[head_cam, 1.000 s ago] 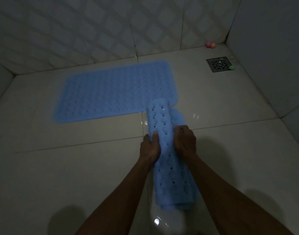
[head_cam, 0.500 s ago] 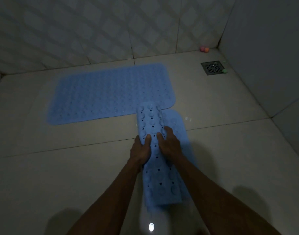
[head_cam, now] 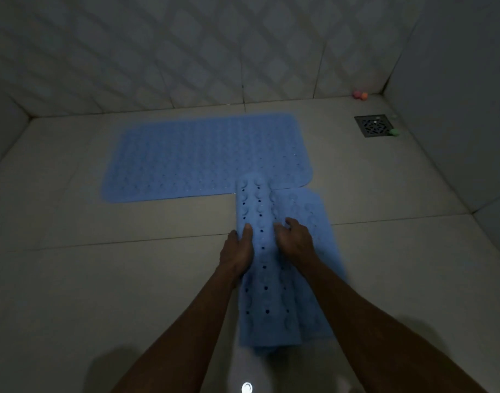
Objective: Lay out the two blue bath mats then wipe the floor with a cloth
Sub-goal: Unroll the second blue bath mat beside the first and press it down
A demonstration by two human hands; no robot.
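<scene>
One blue bath mat lies flat on the tiled floor near the back wall. A second blue bath mat, studded with suction cups and holes, is partly rolled in front of me, its unrolled part spreading to the right on the floor. Its far end touches the near edge of the flat mat. My left hand grips the left side of the roll. My right hand rests on the roll's right side with fingers curled over it. No cloth is in view.
A dark square floor drain sits at the back right corner. Small pink and orange balls lie by the back wall and a green one beside the drain. Walls close in left, back and right.
The roll has turned leftward under both hands, so more of the second mat lies flat on its right. My hands have shifted slightly left with it.
</scene>
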